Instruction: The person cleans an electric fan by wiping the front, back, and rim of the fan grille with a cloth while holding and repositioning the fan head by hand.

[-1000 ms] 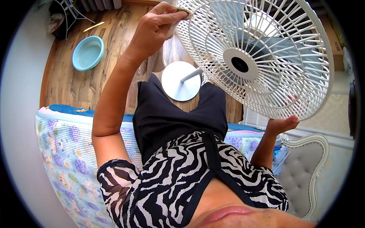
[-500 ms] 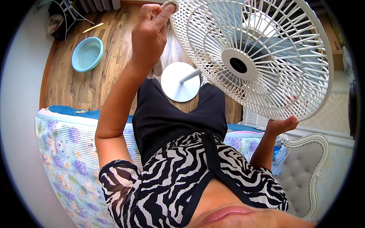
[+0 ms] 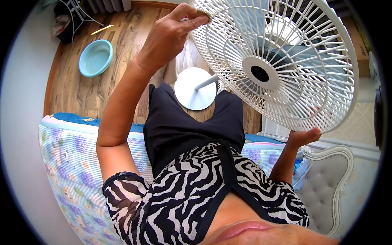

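Observation:
A large white fan head (image 3: 281,69) with pale blue blades is tilted at the upper right, its round white base (image 3: 195,90) on the floor beyond my knees. My left hand (image 3: 171,34) pinches a beige cloth (image 3: 202,15) against the upper left rim of the fan's cage. Most of the cloth is hidden behind that hand and forearm. Against the cage's lower edge, my right hand (image 3: 304,136) holds the fan from below; its thumb shows, and the other fingers are largely hidden behind the rim.
A light blue basin (image 3: 96,58) stands on the wooden floor, near a thin yellow stick (image 3: 102,29). A floral quilt (image 3: 77,171) covers the bed under me. To the right are a tufted headboard (image 3: 324,196) and a cardboard box (image 3: 359,45).
Half a second ago my left hand had moved left and up along the rim; now it is back right and lower with the cloth. My right hand stays at the cage's lower edge.

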### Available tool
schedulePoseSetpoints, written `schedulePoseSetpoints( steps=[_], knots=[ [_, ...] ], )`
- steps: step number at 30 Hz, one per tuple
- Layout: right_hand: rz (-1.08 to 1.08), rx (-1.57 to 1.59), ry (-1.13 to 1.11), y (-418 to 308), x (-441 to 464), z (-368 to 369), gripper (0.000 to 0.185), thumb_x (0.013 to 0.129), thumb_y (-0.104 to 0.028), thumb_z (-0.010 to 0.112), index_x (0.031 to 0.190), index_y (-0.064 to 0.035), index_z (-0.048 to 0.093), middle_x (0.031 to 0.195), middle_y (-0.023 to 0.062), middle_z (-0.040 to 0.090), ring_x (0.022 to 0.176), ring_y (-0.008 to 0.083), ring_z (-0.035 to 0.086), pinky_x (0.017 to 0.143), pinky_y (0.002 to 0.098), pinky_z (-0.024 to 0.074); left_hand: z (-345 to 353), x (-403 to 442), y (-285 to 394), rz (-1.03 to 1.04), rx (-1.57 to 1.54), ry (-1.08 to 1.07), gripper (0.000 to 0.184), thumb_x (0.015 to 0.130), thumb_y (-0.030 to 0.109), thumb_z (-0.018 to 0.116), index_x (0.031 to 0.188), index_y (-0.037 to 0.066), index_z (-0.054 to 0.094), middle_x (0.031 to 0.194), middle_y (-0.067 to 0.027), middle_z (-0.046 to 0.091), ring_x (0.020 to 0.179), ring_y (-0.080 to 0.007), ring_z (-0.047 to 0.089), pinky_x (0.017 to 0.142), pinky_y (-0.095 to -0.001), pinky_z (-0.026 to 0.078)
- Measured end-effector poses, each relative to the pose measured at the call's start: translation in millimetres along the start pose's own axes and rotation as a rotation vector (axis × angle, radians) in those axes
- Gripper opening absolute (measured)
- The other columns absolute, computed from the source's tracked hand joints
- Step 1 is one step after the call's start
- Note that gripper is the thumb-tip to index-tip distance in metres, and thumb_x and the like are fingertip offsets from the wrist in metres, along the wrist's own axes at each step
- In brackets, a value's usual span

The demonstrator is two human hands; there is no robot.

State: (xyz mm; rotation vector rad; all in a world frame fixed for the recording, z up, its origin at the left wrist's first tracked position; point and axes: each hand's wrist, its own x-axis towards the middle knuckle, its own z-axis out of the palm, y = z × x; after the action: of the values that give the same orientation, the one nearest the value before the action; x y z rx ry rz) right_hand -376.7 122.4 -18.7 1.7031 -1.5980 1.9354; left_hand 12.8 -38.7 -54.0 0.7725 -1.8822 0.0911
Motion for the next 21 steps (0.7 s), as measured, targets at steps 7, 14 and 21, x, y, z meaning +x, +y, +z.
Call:
schedulePoseSetpoints(
  steps=[7,14,21],
  knots=[
    [-0.078,-0.044,-0.01,-4,2,1,0.079,0.092,-0.061,0.038,0.125,0.0105,0.041,0.115,0.0214,0.056,0.102,0.0268,0.06,0.086,0.0404,0.0524,-20,10,12,0.037,0.519,-0.063,0.048,0.072,-0.001,0.066,0.114,0.023,0.066,0.102,-0.0017,0.055,0.092,-0.0201,0.062,0.07,-0.0305,0.055],
    [-0.05,-0.059,0.054,-13,0,10,0.08,0.091,-0.062,0.038,0.119,0.0126,0.047,0.108,0.0226,0.059,0.097,0.0271,0.062,0.078,0.0377,0.0542,-3,8,15,-0.031,0.172,0.01,0.039,0.078,-0.008,0.059,0.11,0.011,0.069,0.097,-0.0062,0.059,0.085,-0.0234,0.063,0.073,-0.0326,0.053],
    [-0.011,-0.008,0.03,-4,-1,1,0.078,0.091,-0.061,0.041,0.123,0.01,0.044,0.114,0.0214,0.057,0.101,0.0274,0.06,0.083,0.0395,0.0535,-15,7,-5,-0.111,-0.271,-0.088,0.035,0.081,-0.011,0.055,0.107,0.007,0.07,0.096,-0.0063,0.057,0.09,-0.0197,0.06,0.081,-0.0272,0.048]
  ],
)
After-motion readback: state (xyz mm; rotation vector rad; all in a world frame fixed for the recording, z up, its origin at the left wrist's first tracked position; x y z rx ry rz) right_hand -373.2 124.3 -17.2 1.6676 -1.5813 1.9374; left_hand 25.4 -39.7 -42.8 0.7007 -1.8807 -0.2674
